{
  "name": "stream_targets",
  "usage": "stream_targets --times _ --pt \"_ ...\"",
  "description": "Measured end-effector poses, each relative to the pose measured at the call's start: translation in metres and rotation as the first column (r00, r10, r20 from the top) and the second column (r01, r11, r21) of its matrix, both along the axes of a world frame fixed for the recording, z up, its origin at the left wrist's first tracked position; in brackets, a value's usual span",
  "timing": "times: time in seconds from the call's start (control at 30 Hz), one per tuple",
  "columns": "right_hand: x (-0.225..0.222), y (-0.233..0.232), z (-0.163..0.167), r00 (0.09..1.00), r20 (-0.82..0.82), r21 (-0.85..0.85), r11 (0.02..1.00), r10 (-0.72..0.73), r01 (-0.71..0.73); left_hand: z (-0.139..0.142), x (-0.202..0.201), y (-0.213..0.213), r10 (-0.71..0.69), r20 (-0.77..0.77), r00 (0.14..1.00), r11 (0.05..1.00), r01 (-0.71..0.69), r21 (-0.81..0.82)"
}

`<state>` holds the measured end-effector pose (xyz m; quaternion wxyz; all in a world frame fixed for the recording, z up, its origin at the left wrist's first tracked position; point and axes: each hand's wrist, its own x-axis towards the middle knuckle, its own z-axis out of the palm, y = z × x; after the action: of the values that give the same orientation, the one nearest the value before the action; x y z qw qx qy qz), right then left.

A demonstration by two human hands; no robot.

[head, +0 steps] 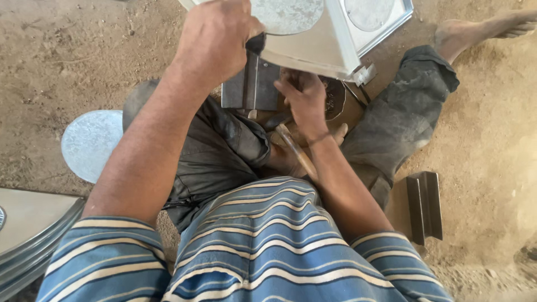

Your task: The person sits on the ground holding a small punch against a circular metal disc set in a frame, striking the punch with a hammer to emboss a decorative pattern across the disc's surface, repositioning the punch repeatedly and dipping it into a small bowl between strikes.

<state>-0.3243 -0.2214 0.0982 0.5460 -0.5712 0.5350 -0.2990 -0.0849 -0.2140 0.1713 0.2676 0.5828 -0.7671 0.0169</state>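
Here the left hand (215,39) clamps its fingers over the metal box (313,39), the right hand (302,98) curls under its edge, apparently empty, so steady bracing looks wise.

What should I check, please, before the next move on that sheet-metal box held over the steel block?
1. Left hand grips the sheet-metal box at its edge: ok.
2. Right hand sits under the box, close to its lower edge: not ok if a blow comes next.
3. Box bears on the steel block: cannot tell, the contact is hidden.
4. Wooden-handled tool lies in the lap, within reach: ok.
5. Bare foot is apart from the box: ok.
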Motion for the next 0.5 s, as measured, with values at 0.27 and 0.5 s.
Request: stream_targets --times 0.27,0.5 --pt "-0.041 0.041 -0.025 0.704 0.571 0.550 0.833 -0.422 0.053 -0.050 -0.006 0.039 -0.086 0.157 0.984 0.996 0.082 0.037" --pt "-0.041 0.043 -0.051 0.661 0.567 0.633 0.774 -0.492 0.033 -0.061 -0.004 0.042 -0.114 0.264 0.958 0.993 0.105 0.046"
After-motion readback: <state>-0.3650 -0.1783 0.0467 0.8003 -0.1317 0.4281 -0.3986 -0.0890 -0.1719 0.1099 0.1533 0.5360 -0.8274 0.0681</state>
